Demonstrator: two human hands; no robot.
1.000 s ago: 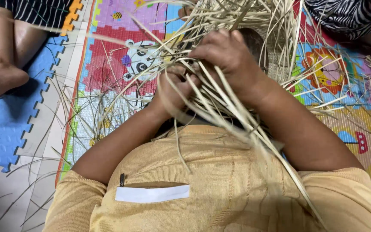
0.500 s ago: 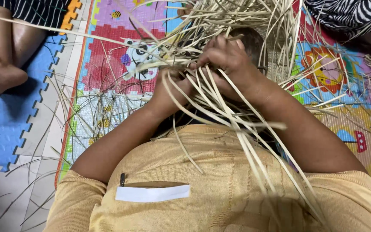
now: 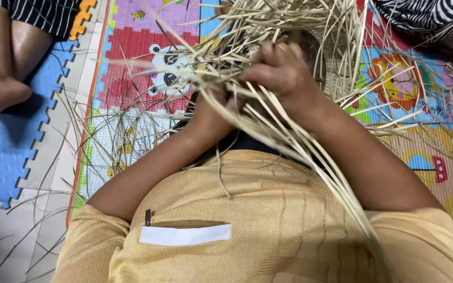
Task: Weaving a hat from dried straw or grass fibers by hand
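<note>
Since half a second ago, both hands have risen a little and drawn closer, so the weaving seems to go on. Right hand (image 3: 284,71) has its fingers curled closed over the pale straw strips (image 3: 289,141); left hand (image 3: 211,112) grips the same bundle, above the colourful play mat (image 3: 132,68). Two hands, one bundle; the strips are too many to count.

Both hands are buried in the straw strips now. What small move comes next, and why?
Probably draw the right hand back a little to pull its strips taut. The long pale strips trail loosely from under it across the yellow shirt, while the left hand pinches the crossing point of the bundle, so the slack looks ready to be taken up.
</note>
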